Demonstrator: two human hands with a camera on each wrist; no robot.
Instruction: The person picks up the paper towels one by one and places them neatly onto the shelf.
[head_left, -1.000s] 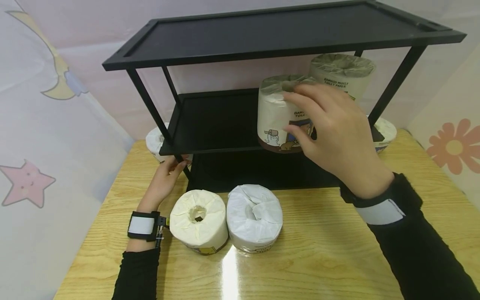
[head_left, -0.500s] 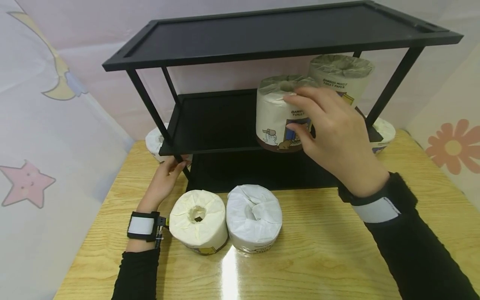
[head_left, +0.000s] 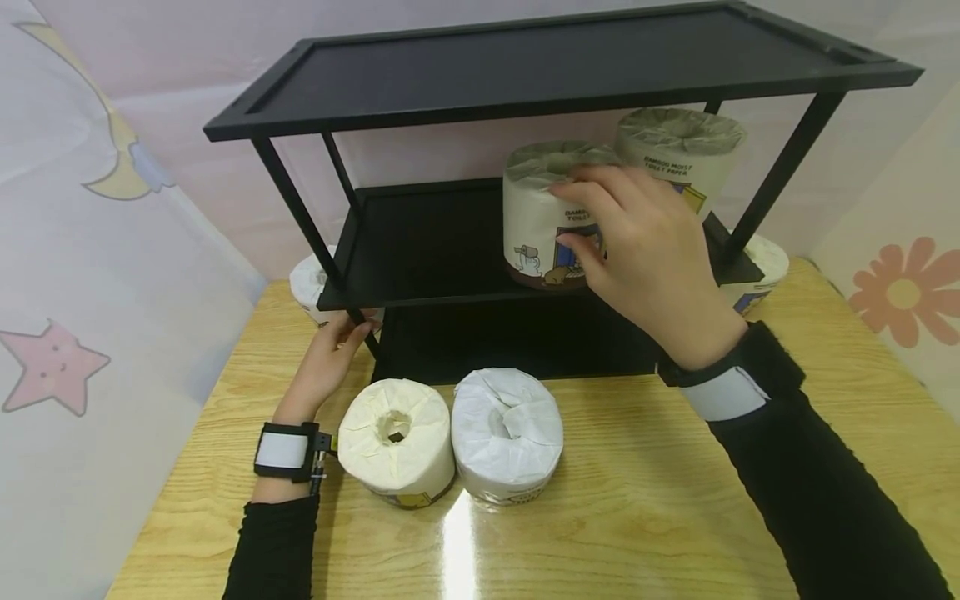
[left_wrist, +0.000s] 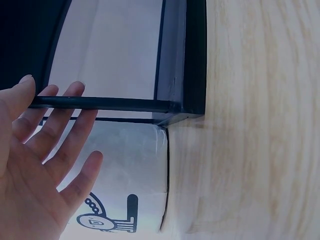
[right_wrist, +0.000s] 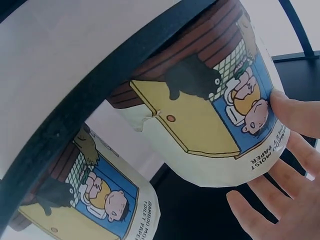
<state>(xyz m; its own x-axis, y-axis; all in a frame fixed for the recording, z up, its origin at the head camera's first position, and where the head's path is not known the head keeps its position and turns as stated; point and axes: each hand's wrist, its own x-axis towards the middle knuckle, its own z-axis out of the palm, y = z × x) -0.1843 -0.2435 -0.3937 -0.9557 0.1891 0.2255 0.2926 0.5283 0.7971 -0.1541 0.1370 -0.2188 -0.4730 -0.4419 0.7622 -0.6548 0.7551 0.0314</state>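
Observation:
My right hand [head_left: 648, 258] grips a wrapped toilet roll [head_left: 536, 221] by its upper right side, fingers at the top and thumb on the front. The roll stands upright at the middle shelf [head_left: 427, 242] of a black rack; whether its base touches is unclear. Behind it to the right is a second toilet roll [head_left: 671, 150]. My left hand [head_left: 326, 362] holds the rack's front left post [left_wrist: 110, 103], with the thumb on one side and fingers behind. In the left wrist view, a toilet roll [left_wrist: 125, 165] stands just beyond those fingers.
Two wrapped rolls, one cream [head_left: 397, 433] and one white [head_left: 507, 437], stand on the wooden table [head_left: 637, 500] before the rack. Another roll [head_left: 765, 262] shows beyond the rack's right side. The top shelf [head_left: 562, 62] overhangs the right hand's work area.
My right hand has moved the held toilet roll slightly left and back, deeper over the middle shelf. The left hand keeps its place on the post.

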